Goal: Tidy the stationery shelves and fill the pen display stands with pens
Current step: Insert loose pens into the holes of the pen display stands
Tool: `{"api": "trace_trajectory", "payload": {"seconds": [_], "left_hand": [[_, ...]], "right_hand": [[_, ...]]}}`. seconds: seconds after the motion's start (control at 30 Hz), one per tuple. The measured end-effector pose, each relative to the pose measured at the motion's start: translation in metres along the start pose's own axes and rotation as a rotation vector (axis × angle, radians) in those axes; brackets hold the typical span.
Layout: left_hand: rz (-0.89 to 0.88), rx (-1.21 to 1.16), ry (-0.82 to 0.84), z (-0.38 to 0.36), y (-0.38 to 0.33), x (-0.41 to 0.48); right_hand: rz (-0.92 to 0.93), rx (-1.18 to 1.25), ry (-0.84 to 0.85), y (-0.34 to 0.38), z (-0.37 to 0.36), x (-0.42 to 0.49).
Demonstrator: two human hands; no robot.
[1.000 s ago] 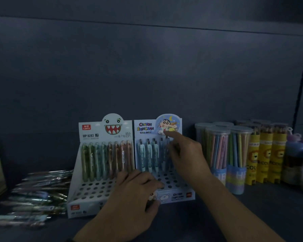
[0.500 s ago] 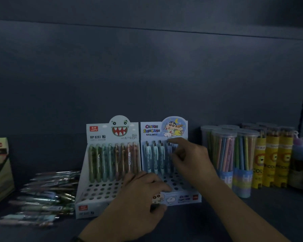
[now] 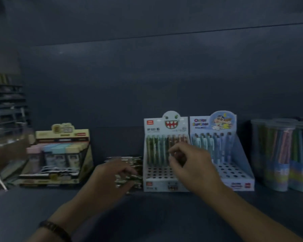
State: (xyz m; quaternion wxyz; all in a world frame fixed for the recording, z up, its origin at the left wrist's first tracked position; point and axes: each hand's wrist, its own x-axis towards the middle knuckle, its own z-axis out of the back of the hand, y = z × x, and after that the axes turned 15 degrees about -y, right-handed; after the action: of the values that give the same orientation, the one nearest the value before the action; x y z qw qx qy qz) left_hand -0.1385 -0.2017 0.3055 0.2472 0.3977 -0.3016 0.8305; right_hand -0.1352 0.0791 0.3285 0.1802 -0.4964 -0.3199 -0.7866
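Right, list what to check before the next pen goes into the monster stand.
1. Supply of loose pens: ok, the pile lies beside the monster stand.
2. Reach: ok, the left hand is over the pile.
3. Pen gripped by the left hand: cannot tell, blurred.
4. The right hand free: cannot tell, its fingers are curled in front of the stand's back row.
5. Free holes in the monster stand: ok, the front rows are empty.
6. Free holes in the blue stand: ok.
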Motion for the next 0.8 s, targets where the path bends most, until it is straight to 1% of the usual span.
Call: {"api": "trace_trajectory", "payload": {"seconds": [0.07, 0.17, 0.2, 0.27, 0.3, 0.4, 0.5, 0.6, 0.7, 0.8], "left_hand": [[0.053, 0.07, -0.048, 0.022, 0.025, -0.017], [0.127, 0.091, -0.149, 0.038, 0.049, -0.033], [0.166, 0.092, -0.142, 0.038, 0.056, -0.039], [0.203, 0.031, -0.063, 0.03, 0.067, -0.047], [0.215, 0.053, -0.074, 0.027, 0.071, -0.049], [0.163, 0.125, -0.057, 0.028, 0.078, -0.055], [0.181, 0.176, -0.062, 0.028, 0.079, -0.055], [0.18, 0.16, -0.057, 0.027, 0.081, -0.056], [0.173, 0.14, -0.067, 0.026, 0.082, -0.055], [0.119, 0.159, -0.093, 0.026, 0.078, -0.055]], "right_hand": [[-0.026, 0.033, 0.118, 0.027, -0.024, -0.01], [-0.014, 0.011, 0.248, 0.057, -0.057, -0.014], [-0.012, -0.006, 0.275, 0.064, -0.066, -0.014], [0.042, -0.082, 0.31, 0.072, -0.081, -0.015], [0.084, -0.125, 0.33, 0.075, -0.086, -0.018], [0.122, -0.176, 0.385, 0.077, -0.092, -0.029], [0.113, -0.224, 0.428, 0.079, -0.092, -0.035], [0.087, -0.266, 0.499, 0.083, -0.092, -0.038], [0.081, -0.308, 0.51, 0.085, -0.096, -0.041], [0.055, -0.262, 0.515, 0.085, -0.099, -0.042]]}}
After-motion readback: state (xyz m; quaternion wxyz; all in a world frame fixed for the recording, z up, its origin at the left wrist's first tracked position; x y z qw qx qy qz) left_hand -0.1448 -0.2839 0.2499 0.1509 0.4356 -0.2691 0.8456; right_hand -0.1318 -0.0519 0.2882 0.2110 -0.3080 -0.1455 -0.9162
